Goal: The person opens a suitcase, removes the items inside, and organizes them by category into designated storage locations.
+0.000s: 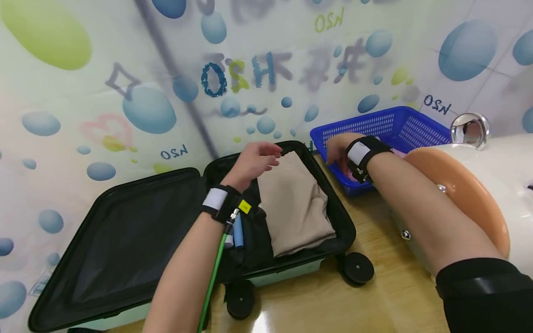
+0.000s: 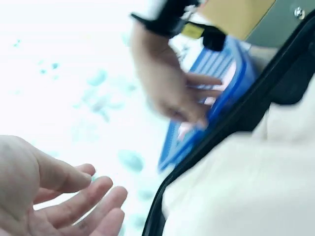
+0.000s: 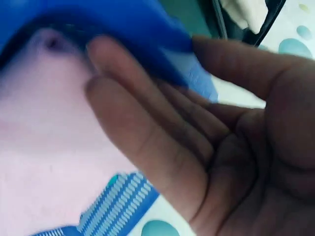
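My left hand (image 1: 251,164) hovers with loosely bent fingers above the open black-lined suitcase (image 1: 137,240). Nothing lies between its fingers and thumb in the left wrist view. Below and beside it, a folded beige garment (image 1: 295,203) fills much of the suitcase's right half. At the near wall of a blue plastic basket (image 1: 362,125), my right hand (image 1: 343,144) reaches down, fingers over the rim. The right wrist view shows its fingers extended beside pink fabric (image 3: 44,128) in the basket, not curled round it. My right forearm partly hides the basket's contents.
A blue tube (image 1: 238,231) and a white item lie left of the garment. Right of the basket stands a white washbasin counter (image 1: 512,175) with an orange bowl (image 1: 454,171) and chrome tap (image 1: 470,130). Suitcase wheels (image 1: 357,269) project toward me over the wooden surface (image 1: 387,296).
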`<state>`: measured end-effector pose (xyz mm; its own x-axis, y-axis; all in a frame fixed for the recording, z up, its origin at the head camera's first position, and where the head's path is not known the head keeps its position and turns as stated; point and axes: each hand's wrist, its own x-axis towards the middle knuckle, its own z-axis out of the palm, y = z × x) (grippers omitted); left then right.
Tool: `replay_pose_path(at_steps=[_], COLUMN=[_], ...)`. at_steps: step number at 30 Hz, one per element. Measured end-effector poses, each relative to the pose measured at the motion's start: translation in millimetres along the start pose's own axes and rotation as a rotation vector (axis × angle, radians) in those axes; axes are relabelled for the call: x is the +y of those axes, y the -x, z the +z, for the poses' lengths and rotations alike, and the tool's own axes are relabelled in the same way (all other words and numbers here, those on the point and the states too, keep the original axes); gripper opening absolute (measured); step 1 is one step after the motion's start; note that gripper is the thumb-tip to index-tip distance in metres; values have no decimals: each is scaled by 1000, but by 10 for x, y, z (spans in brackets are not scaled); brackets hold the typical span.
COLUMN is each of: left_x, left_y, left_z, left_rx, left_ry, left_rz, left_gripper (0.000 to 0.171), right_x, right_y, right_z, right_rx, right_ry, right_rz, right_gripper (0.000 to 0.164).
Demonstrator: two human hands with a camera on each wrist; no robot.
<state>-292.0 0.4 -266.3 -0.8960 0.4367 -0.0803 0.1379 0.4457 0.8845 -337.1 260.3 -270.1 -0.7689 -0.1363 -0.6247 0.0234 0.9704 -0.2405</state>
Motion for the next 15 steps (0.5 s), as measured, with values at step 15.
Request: replay_pose_path(at_steps=[15], left_x=[-625], left_y=[325], left_z=[-536], left_rx=[-20], left_ry=[-410], left_rz=[-226], left_gripper=[33], right_x=[-267], right_y=[-65], right_z=[63], right_rx=[15], right_ry=[16], right_rz=[-58], right_gripper=[30])
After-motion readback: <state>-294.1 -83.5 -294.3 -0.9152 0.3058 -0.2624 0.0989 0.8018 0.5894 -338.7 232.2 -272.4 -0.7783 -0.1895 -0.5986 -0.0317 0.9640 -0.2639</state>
